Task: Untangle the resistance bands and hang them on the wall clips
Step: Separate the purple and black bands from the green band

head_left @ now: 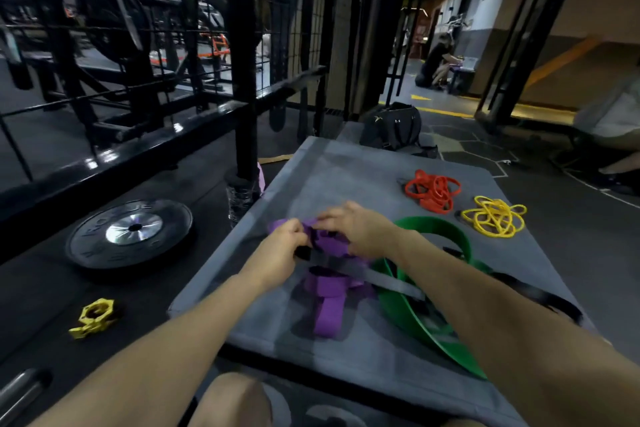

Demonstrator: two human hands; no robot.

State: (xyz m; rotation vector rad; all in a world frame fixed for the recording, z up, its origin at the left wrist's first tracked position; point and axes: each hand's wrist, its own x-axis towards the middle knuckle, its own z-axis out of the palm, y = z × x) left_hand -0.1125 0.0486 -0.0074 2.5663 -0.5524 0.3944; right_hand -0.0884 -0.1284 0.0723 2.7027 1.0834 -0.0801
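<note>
Head view: green band (412, 315) nearest on the grey mat (346, 170), tangled with the purple band (329, 302); both hands (left grip (287, 246), right grip (360, 229)) pinch its knot; red band (433, 191), yellow band (495, 217) beyond.

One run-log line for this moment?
stage: untangling | both hands, left hand, right hand: gripping knotted purple flat band | hung: none visible
</note>
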